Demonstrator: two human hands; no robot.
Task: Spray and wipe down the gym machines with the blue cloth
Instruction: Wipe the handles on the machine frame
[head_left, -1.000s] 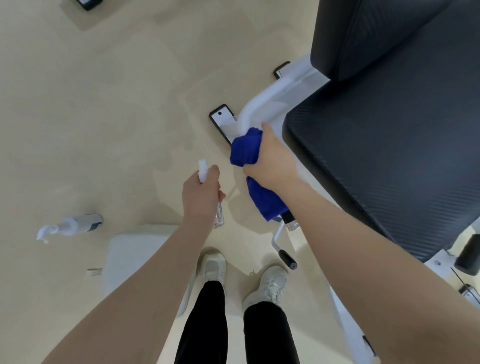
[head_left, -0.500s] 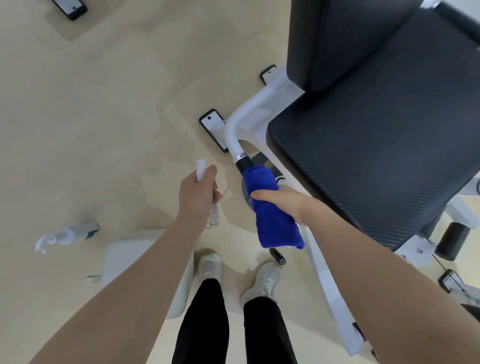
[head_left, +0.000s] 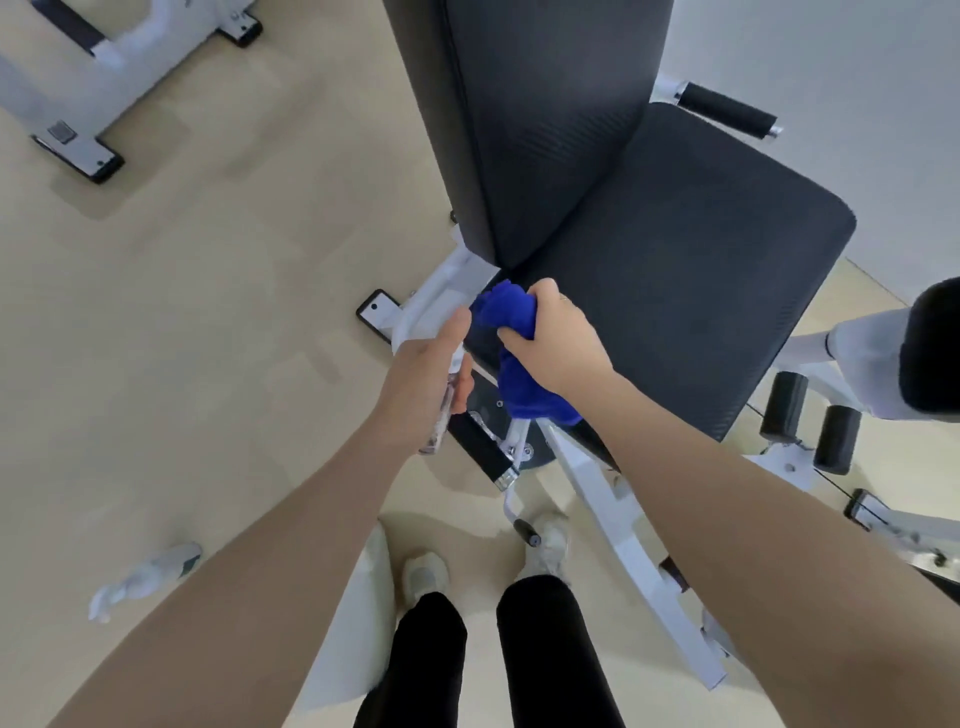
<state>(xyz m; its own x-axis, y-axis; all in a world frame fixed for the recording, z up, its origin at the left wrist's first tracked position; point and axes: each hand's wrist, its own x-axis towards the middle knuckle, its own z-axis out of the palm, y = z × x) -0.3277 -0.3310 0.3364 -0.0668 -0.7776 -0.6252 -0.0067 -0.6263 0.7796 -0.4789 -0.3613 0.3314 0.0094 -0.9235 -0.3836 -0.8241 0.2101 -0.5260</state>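
Bunched blue cloth (head_left: 511, 332) clenched in right hand (head_left: 553, 345), now lifted off white handle bar (head_left: 431, 312) to edge of black padded seat (head_left: 675, 291). Small clear spray bottle (head_left: 441, 415) gripped in left hand (head_left: 426, 382). Bar wipe judged done; seat next.

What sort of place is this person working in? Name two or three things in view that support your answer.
Most likely a gym. A black padded seat and backrest sit on a white machine frame, with black foam roller pads beside it, and another white machine base stands on the pale floor.
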